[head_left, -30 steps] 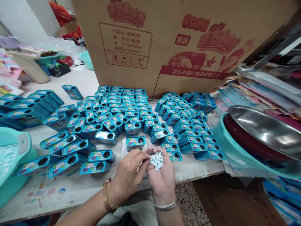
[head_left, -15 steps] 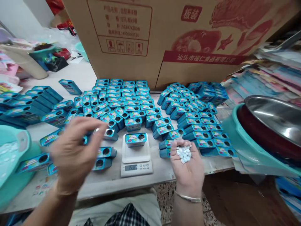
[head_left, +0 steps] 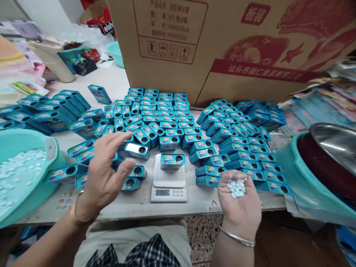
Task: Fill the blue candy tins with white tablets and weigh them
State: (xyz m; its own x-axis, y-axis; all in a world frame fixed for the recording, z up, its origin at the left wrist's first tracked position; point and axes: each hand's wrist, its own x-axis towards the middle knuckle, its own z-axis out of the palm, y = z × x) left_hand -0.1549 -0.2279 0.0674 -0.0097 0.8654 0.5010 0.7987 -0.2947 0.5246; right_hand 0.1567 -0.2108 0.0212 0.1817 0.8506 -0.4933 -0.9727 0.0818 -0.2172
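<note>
My left hand (head_left: 102, 172) is raised over the tins left of the scale, thumb and fingers apart, holding nothing. Palm up, my right hand (head_left: 239, 204) cups a small heap of pale blue-white candies (head_left: 236, 187) to the right of the scale. On the white digital scale (head_left: 169, 181) stands one blue tin (head_left: 172, 161), a round opening in its top; pale pieces show inside the opening. Between my left hand and the scale, another blue tin (head_left: 137, 149) has glare on its top. A turquoise basin (head_left: 54, 155) at the left holds many similar candies.
Rows of blue tins (head_left: 167, 107) cover the table's middle and right, with more at the left. Behind them rises a large cardboard box (head_left: 172, 74). A turquoise tub (head_left: 290, 155) with a metal bowl (head_left: 339, 144) stands at the right edge.
The view has shifted, so the scene sits differently in the frame. My left hand's fingers and thumb have spread wider. My right hand still cups the candies. The scale's displayed digits have changed.
</note>
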